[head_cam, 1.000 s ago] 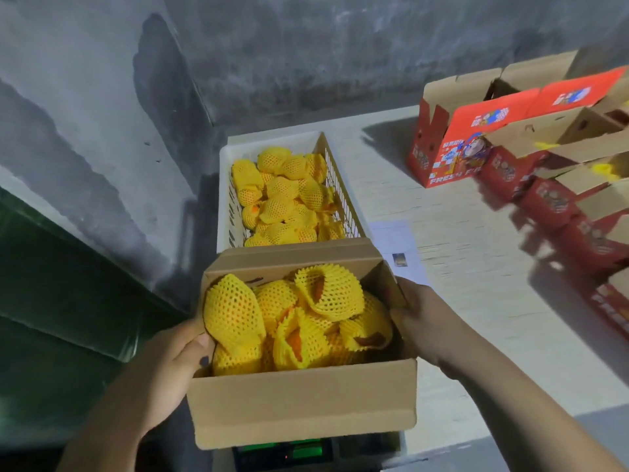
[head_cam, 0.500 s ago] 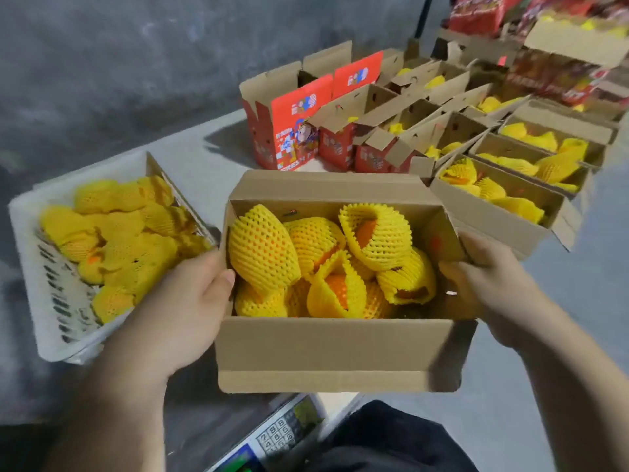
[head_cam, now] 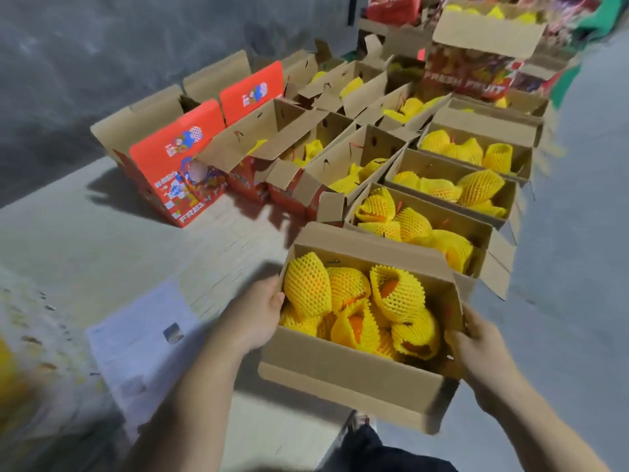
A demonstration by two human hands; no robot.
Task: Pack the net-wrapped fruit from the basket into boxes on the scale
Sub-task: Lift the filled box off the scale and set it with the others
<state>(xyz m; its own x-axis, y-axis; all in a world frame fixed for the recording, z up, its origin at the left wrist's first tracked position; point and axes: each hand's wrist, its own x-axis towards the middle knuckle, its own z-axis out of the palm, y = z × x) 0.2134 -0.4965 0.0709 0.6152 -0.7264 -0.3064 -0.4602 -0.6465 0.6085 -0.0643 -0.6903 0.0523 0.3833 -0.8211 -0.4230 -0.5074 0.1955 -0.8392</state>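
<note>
I hold an open cardboard box (head_cam: 343, 379) in the air, low and centre-right in view. It is filled with several fruits in yellow foam nets (head_cam: 357, 308). My left hand (head_cam: 253, 313) grips the box's left wall, thumb at the rim. My right hand (head_cam: 476, 349) grips its right wall. The basket and the scale are out of view.
Beyond the held box stand rows of open boxes with netted fruit (head_cam: 418, 226), reaching to the back right. Red printed "FRESH FRUIT" boxes (head_cam: 177, 175) stand open at the left of the rows. A white paper sheet (head_cam: 143, 338) lies on the pale table (head_cam: 68, 253).
I have carried the filled box off the scale and to the right, toward the rows of packed boxes. The basket and scale have left the view.
</note>
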